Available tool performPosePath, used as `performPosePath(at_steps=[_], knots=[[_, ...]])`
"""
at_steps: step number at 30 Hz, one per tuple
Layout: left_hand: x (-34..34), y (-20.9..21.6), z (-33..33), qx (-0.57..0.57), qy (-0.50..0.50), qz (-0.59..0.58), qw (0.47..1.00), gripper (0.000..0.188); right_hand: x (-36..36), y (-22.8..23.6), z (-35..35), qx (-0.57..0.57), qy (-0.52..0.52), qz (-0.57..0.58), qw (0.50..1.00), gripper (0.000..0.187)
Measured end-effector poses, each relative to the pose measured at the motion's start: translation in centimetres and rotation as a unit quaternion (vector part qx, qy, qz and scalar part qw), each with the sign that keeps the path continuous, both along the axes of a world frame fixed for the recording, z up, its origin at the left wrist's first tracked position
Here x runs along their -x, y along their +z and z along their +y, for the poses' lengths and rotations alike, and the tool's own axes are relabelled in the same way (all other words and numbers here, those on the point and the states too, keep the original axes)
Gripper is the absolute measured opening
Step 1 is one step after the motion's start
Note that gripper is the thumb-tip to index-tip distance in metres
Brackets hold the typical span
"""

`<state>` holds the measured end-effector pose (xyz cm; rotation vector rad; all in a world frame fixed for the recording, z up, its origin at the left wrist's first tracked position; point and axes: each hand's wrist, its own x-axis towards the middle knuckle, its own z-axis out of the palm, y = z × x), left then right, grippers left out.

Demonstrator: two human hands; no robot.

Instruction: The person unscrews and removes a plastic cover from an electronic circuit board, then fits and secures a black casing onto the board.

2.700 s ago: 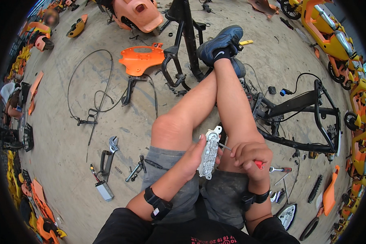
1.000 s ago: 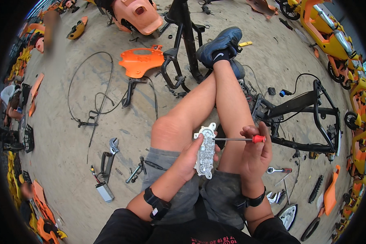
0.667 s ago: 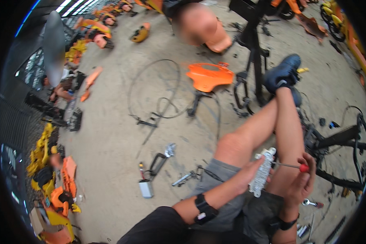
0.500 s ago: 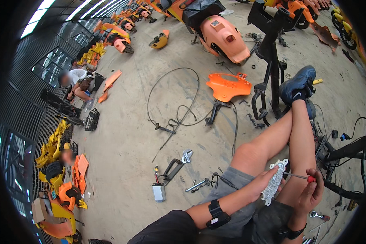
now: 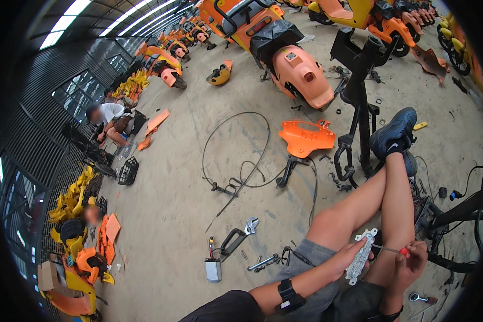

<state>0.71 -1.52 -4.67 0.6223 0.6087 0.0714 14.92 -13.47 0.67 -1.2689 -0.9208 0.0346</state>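
Change of grip: curling right hand [image 5: 411, 266] closer round screwdriver [image 5: 387, 249], apparently for control; still clamping lamp [image 5: 361, 256] in left hand [image 5: 345, 260].

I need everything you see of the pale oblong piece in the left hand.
The pale oblong piece is long and narrow with rounded ends, whitish to silvery, its glossy, patterned face looking like clear plastic. Small tabs stick out at its ends. It is held up before the person's legs, tilted with its upper end leaning right, in the grip of the left hand. A red-handled screwdriver points its shaft at the right edge; tip contact is unclear.
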Motion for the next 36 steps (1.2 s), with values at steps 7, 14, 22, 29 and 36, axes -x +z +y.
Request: performPosePath(at_steps=[7, 14, 22, 29, 36], knots=[[0.5, 1.3, 0.1, 0.002, 0.021, -0.003, 1.000, 0.045, 1.0, 0.9, 0.0, 0.110, -0.046, -0.034, 0.992, 0.038], [0.3, 0.6, 0.2, 0.058, 0.035, -0.009, 0.998, 0.044, 0.8, 2.7, 0.5, 0.109, 0.003, -0.034, 0.993, 0.024], [1.0, 2.2, 0.6, 0.047, 0.084, 0.012, 0.995, 0.038, 1.3, 3.7, 1.1, 0.133, -0.033, 0.007, 0.991, 0.023], [0.9, 2.9, 0.1, -0.013, 0.076, 0.027, 0.997, 0.038, 1.7, 2.1, 0.9, 0.060, -0.050, 0.058, 0.995, 0.034], [0.9, 2.2, 0.2, -0.033, 0.011, 0.032, 0.999, 0.042, 2.2, 2.7, 1.4, 0.018, -0.092, 0.031, 0.995, 0.030]])
